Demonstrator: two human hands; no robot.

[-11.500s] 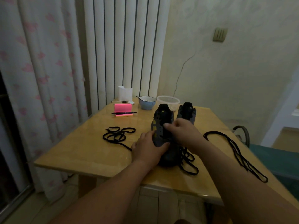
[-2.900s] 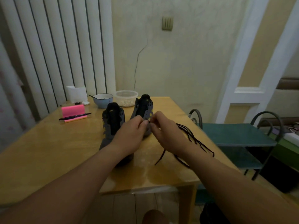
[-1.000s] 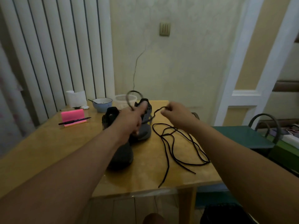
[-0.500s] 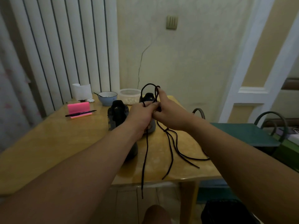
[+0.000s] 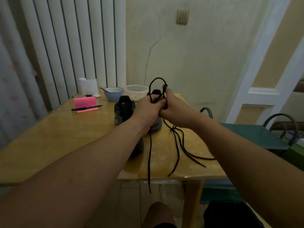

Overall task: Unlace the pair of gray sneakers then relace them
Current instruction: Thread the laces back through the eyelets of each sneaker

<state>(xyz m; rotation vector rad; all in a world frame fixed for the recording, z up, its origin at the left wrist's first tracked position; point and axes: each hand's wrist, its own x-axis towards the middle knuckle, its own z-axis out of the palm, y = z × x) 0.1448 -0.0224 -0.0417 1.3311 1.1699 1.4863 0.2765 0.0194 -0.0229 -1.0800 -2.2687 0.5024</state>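
You are viewing: black lace [image 5: 149,153], gray sneaker [image 5: 123,111] showing yellow marks, pink notepad [image 5: 84,102], blue bowl [image 5: 113,95], curtain [image 5: 13,83] bearing pink flowers.

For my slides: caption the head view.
Left hand and right hand hold a looped black lace over gray sneakers on a table.

dim, yellowish light, kinda murky. glossy wooden table [image 5: 57,137] fills the middle, its far left edge up against white vertical blinds [image 5: 74,38], with a pink-patterned curtain [image 5: 9,79] hanging further left. far wall [image 5: 205,55] is pale plaster with a thin dark line [image 5: 150,53] running up it (crack or cable, can't tell) and a switch plate [image 5: 182,16] up high. white door frame [image 5: 259,63] on the right, green chair [image 5: 251,137] with curved metal rails beside the table.
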